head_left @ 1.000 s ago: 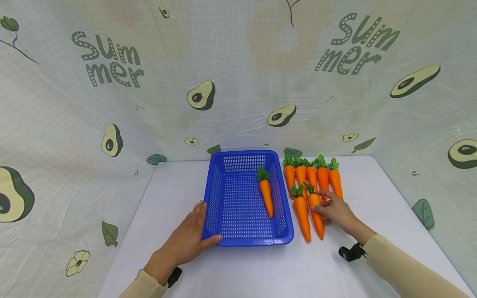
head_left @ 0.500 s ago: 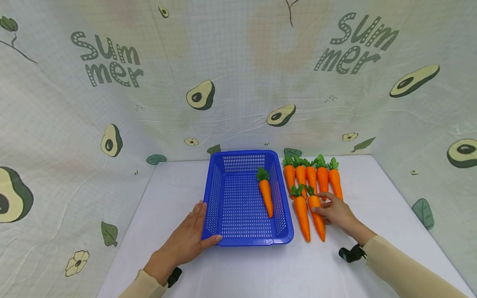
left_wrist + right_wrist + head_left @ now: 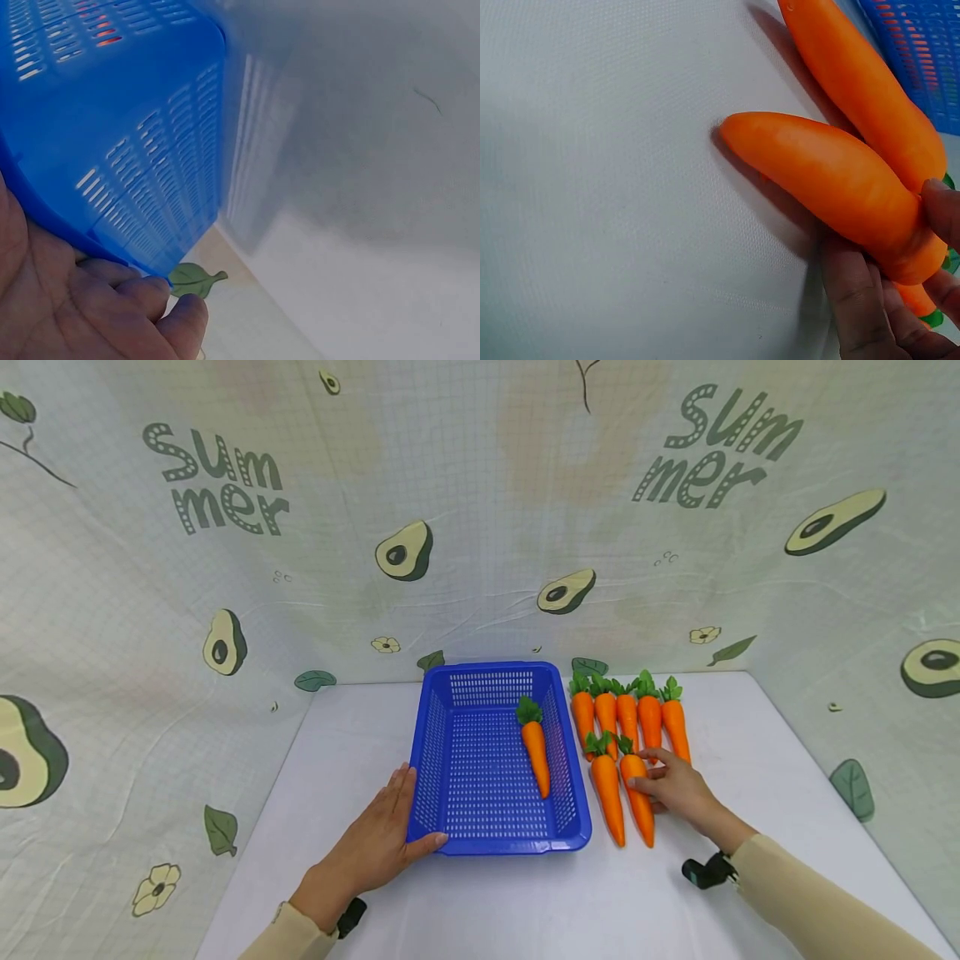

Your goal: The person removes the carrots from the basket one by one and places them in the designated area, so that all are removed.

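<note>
My right hand (image 3: 678, 789) pinches the thick upper part of an orange carrot (image 3: 817, 172) with green leaves. The carrot lies on the white table, its tip toward me. Just left of it is another carrot (image 3: 607, 797), nearly parallel. My left hand (image 3: 378, 835) rests with straight fingers along the left rim of a blue plastic basket (image 3: 498, 846), thumb at the near corner. Seen from the left wrist, the fingers (image 3: 135, 296) lie against the outside of the rim. One carrot (image 3: 536, 756) lies inside the basket, on its right side.
Behind the held carrot, a row of several carrots (image 3: 649, 722) lies side by side, leaves toward the back. A cloth backdrop (image 3: 480, 485) printed with avocados surrounds the table (image 3: 480, 910) at the back and sides.
The carrot under my right hand has shifted slightly toward me, so its leaves and tip sit a little nearer. My left hand and the basket have stayed in place.
</note>
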The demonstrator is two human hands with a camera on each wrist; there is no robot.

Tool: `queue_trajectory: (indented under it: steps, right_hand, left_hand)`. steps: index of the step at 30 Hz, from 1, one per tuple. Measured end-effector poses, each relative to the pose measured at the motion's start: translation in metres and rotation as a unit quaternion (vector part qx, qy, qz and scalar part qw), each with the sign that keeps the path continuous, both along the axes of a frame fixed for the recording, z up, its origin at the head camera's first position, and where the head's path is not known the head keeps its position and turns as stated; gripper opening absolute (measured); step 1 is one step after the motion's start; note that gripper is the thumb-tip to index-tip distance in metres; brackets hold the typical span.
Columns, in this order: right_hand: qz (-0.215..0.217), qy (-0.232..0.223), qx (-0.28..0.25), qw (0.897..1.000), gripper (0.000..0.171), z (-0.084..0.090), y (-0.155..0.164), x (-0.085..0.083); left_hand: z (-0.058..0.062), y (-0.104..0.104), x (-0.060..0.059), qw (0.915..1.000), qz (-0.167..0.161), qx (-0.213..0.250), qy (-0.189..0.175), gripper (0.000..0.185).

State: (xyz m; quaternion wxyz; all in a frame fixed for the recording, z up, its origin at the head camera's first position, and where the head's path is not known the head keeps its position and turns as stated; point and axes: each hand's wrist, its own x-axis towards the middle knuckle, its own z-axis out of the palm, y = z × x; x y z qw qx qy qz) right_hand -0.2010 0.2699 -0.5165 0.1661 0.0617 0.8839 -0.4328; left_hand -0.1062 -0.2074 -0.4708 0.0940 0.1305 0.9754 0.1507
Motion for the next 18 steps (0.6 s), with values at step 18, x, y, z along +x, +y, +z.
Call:
queue_trajectory:
  steps: [18]
  right_hand:
    - [-0.003, -0.006, 0.013, 1.0, 0.077, -0.0026, -0.0004, 0.0015]
  left_hand:
    - [-0.0024, -0.0008, 0.0003, 0.9999, 0.003, 0.013, 0.002, 0.119]
